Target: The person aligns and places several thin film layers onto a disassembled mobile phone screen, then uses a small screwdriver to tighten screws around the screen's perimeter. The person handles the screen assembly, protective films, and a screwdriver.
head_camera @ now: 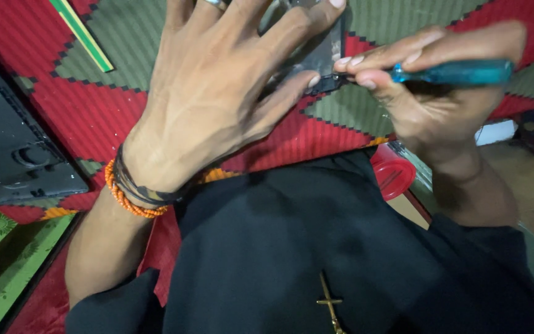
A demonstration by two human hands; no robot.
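My left hand (217,93) lies spread over a dark flat device (322,59), pressing it onto the red and green woven mat (94,111); most of the device is hidden under the fingers. My right hand (428,93) grips a screwdriver with a clear blue handle (458,72), held level. Its tip meets the lower right corner of the device, beside my left thumb. An orange bead bracelet and dark bands (132,192) ring my left wrist.
A black plastic panel (13,148) lies at the left edge of the mat. A green and yellow stick (81,34) rests at the top left. A red round lid (394,170) sits by my right forearm. Green patterned cloth (1,260) is at the lower left.
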